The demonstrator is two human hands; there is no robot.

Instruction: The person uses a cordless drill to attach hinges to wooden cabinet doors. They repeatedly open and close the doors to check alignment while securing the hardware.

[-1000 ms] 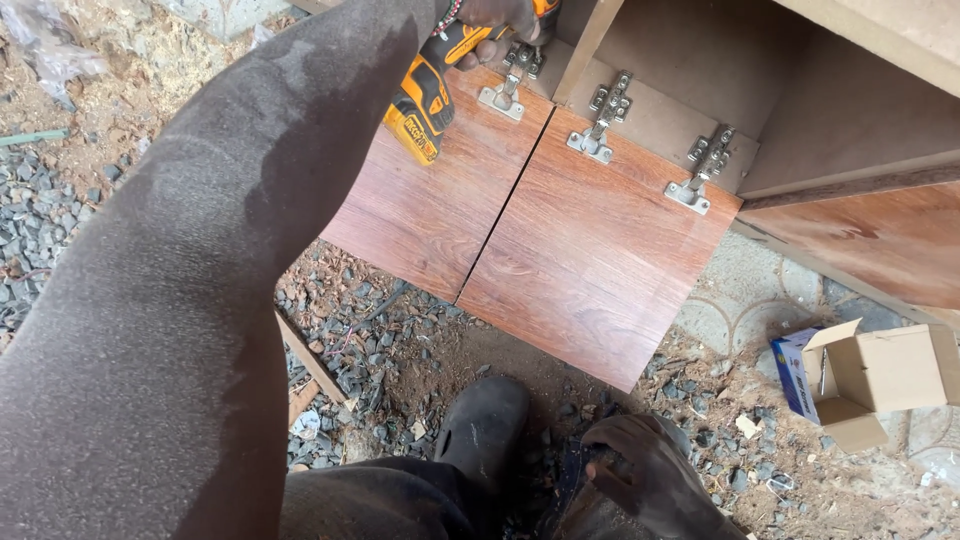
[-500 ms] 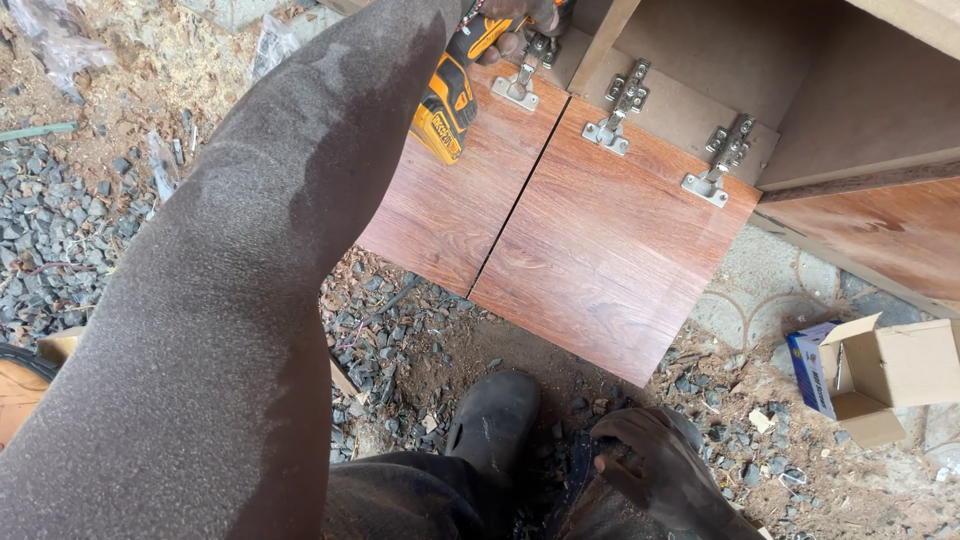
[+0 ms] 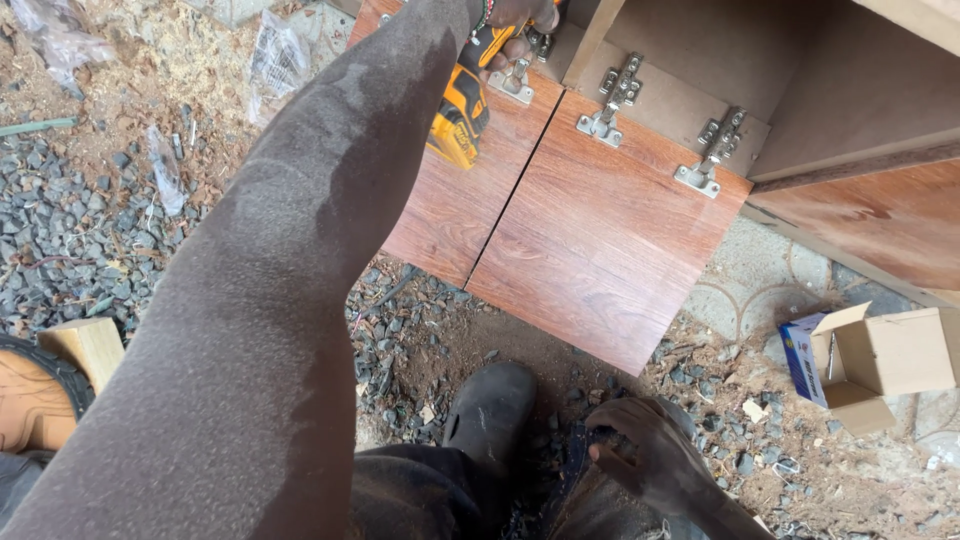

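1. Right hand (image 3: 650, 450) lowest in frame, fingers curled loosely on the dark trouser knee, holding nothing, beside the black shoe (image 3: 490, 410) on gravel.
2. Open cardboard box (image 3: 875, 355) sits well right.
3. Two wood-grain cabinet doors (image 3: 590, 240) lie open.
4. Left hand (image 3: 520, 15), grip clamped on the yellow cordless drill (image 3: 462, 115), at the leftmost hinge (image 3: 515, 80).

An outdoor carpentry worksite: a wood-laminate cabinet (image 3: 830, 150) with hinged doors (image 3: 590, 230) lies on gravel (image 3: 70, 230) and sawdust (image 3: 110, 80), near a small cardboard box (image 3: 880, 360).
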